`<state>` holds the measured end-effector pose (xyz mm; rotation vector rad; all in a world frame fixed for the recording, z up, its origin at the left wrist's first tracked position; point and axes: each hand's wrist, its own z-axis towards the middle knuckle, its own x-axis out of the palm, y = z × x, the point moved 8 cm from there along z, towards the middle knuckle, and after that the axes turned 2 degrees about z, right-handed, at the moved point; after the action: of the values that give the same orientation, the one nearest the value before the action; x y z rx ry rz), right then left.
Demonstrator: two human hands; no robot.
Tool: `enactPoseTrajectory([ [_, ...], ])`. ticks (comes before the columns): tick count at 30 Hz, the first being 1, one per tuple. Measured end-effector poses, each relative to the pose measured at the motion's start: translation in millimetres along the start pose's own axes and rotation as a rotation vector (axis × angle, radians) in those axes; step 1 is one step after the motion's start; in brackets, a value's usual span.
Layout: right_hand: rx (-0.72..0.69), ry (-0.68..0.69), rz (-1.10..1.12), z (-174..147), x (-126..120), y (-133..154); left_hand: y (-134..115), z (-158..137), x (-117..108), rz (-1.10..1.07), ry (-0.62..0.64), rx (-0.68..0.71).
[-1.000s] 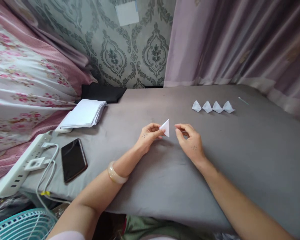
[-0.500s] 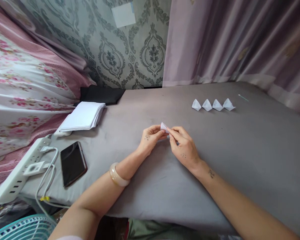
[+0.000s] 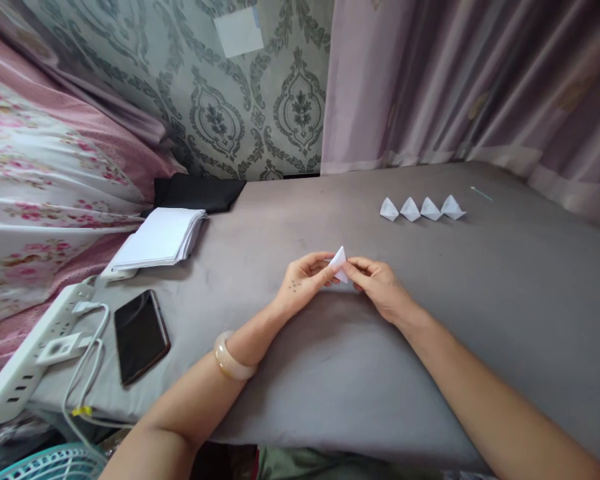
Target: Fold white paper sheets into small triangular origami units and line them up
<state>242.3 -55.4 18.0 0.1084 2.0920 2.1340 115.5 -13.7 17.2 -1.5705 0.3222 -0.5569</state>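
Between my two hands is a small piece of folded white paper point(image 3: 341, 260), its pointed tip facing up. My left hand point(image 3: 305, 279) pinches its left side with thumb and fingers. From the right, my right hand point(image 3: 377, 283) has thumb and fingers closed on the other edge. The fingers behind the paper are partly hidden. Beyond my right hand, several white folded paper boats point(image 3: 411, 209) stand in a row on the grey cloth point(image 3: 505, 300).
At the left lie a stack of white paper point(image 3: 157, 239), a black phone point(image 3: 141, 337) and a white power strip point(image 3: 30, 347) with plugged-in cables. A black folded item point(image 3: 200, 192) rests behind the stack. A thin stick point(image 3: 481, 193) lies far right.
The folded paper has turned and now shows a larger triangular face. My right hand has shifted from fingers pressing its edge to gripping its right side. The camera view has moved slightly.
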Motion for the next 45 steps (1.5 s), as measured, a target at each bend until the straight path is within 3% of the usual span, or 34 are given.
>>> enactPoseTrajectory([
  [6,0.076,0.297,0.084,-6.3,6.6,6.7,12.4,-4.1,10.9,-0.206,0.203,-0.23],
  [12,0.128,0.419,0.121,-10.0,9.7,3.1,12.4,-8.0,10.4,-0.131,0.283,-0.273],
  [21,0.169,0.483,0.053,-13.7,6.2,2.2,8.4,-13.6,13.2,-0.17,0.385,-0.335],
  [24,0.174,0.45,-0.047,-12.0,4.3,2.4,11.5,-10.1,8.3,-0.073,0.337,-0.3],
  [27,0.164,0.305,-0.105,-5.6,-0.5,0.7,10.7,-4.0,3.8,0.019,0.248,-0.192],
  [33,-0.199,-0.062,-0.112,-1.9,-9.5,21.3,-3.0,1.6,-1.4,-0.084,0.072,0.076],
  [36,-0.251,-0.15,-0.13,-5.7,-9.8,23.0,-5.3,0.7,-4.7,-0.122,0.011,0.095],
  [39,-0.226,-0.169,-0.122,-6.8,-9.3,20.6,-6.9,-0.7,-5.6,-0.103,-0.006,0.093],
  [45,-0.323,-0.043,-0.214,-9.2,1.5,31.4,-5.8,-2.8,-3.6,-0.066,-0.013,0.042],
])
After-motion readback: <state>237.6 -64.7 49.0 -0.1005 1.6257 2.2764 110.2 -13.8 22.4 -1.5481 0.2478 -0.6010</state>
